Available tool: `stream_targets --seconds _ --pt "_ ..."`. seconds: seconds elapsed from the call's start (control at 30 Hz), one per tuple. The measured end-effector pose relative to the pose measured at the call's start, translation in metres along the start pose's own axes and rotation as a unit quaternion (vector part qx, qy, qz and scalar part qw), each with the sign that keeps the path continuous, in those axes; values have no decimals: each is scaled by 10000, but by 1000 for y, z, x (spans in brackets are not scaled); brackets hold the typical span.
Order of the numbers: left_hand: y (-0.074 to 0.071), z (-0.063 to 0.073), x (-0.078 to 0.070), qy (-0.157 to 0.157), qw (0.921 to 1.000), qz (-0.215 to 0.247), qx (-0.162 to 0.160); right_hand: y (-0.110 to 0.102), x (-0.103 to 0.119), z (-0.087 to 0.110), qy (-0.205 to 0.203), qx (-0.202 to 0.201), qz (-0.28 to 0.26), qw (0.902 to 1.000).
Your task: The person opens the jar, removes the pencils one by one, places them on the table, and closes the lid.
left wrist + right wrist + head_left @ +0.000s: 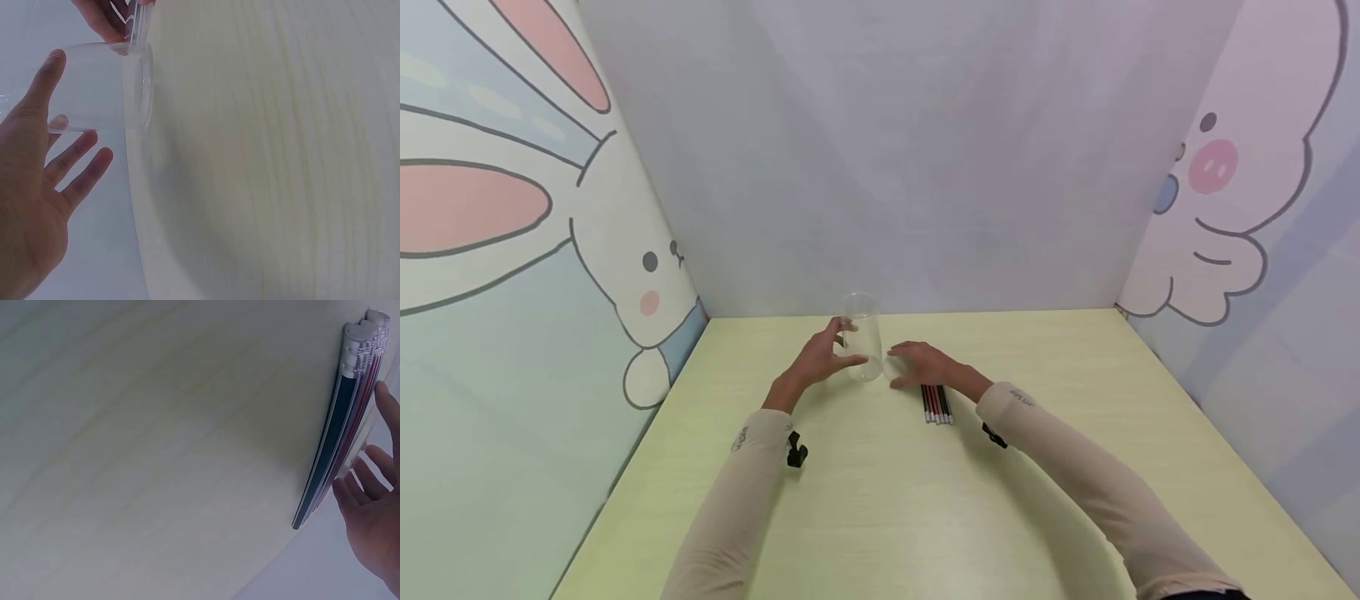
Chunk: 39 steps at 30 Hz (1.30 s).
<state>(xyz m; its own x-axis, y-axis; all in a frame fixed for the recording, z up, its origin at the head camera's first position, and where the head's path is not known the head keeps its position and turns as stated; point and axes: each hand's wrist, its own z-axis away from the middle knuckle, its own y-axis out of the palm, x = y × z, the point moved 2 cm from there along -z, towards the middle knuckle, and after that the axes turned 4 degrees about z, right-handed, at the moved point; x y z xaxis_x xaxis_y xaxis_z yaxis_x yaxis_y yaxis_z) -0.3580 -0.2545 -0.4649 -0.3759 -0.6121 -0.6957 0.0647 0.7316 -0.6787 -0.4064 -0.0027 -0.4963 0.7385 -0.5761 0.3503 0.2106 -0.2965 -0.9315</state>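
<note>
A tall clear plastic jar (865, 340) stands upright on the table, its smooth side reflecting light. My left hand (823, 357) holds it from the left; in the left wrist view the thumb (47, 78) lies along one side and a fingertip shows at the other, with two fingers spread away. My right hand (922, 364) holds a clear round lid (139, 24) on edge, low beside the jar's base. Just in front of that hand lies a row of several dark and red pencils (936, 404); the right wrist view shows their white eraser ends (361, 337).
The pale wood-grain table (865, 517) reaches back to a grey wall (910, 167). Side panels carry a cartoon rabbit (625, 242) on the left and a pink-cheeked cartoon animal (1247, 167) on the right.
</note>
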Motion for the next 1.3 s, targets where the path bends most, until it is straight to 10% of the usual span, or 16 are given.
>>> stream_targets --seconds 0.47,1.3 --pt "-1 -1 -1 -91 9999 61 55 -17 2 -2 -286 -345 -53 9990" --pt "-1 1 -2 -74 9999 107 101 -146 51 -33 -533 -1201 109 9913"
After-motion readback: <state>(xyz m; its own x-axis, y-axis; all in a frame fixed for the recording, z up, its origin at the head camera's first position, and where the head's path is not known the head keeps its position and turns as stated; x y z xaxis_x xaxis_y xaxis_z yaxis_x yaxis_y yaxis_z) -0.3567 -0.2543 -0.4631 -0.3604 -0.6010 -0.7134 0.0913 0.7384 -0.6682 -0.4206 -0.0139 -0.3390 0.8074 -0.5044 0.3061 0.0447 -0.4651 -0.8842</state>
